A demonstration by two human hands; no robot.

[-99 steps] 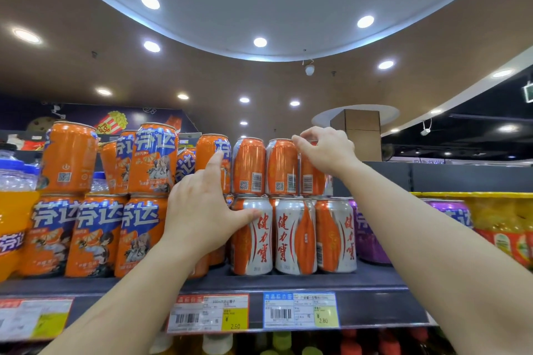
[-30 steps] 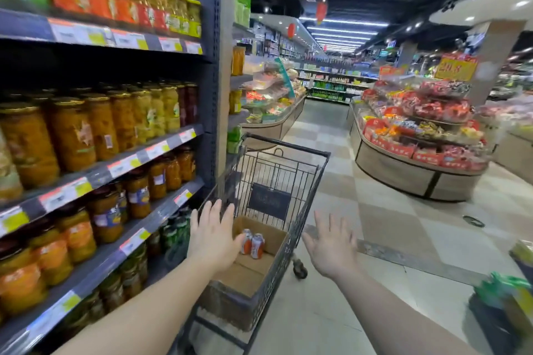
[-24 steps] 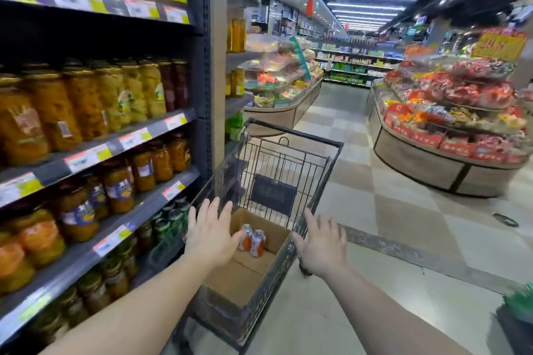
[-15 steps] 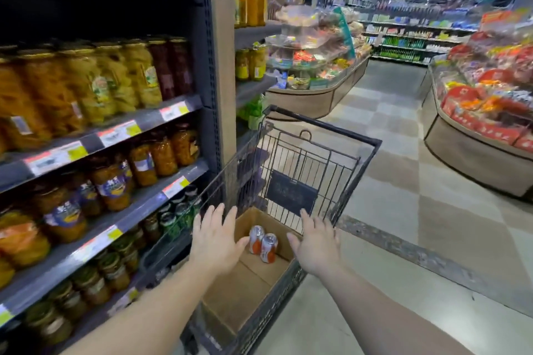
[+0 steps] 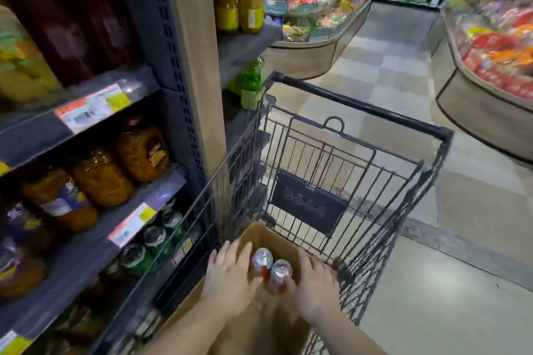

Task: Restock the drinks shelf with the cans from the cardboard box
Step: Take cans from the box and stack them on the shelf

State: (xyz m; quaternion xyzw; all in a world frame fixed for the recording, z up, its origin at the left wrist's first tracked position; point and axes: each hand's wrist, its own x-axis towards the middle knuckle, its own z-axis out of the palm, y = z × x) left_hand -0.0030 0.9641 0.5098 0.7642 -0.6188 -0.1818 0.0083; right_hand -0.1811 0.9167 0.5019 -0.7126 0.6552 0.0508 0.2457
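Two orange cans with silver tops stand upright side by side, the left can (image 5: pixel 262 259) and the right can (image 5: pixel 281 270), at the far end of the open cardboard box (image 5: pixel 278 236). The box sits inside a black wire shopping cart (image 5: pixel 323 153). My left hand (image 5: pixel 230 277) is down in the box against the left can, fingers straight. My right hand (image 5: pixel 315 285) flanks the right can the same way. Neither hand has closed round a can. The drinks shelf is out of view.
A grey shelving unit (image 5: pixel 95 106) with jars of preserved fruit and small green cans runs along my left, close to the cart. The cart's handle bar (image 5: pixel 360 106) is at its far end. Tiled aisle floor (image 5: pixel 450 282) lies to the right, with curved display counters (image 5: pixel 484 112) beyond.
I turned from the drinks shelf down to the cart. Both hands dropped from above the box rim into the box and now sit on either side of the two cans.
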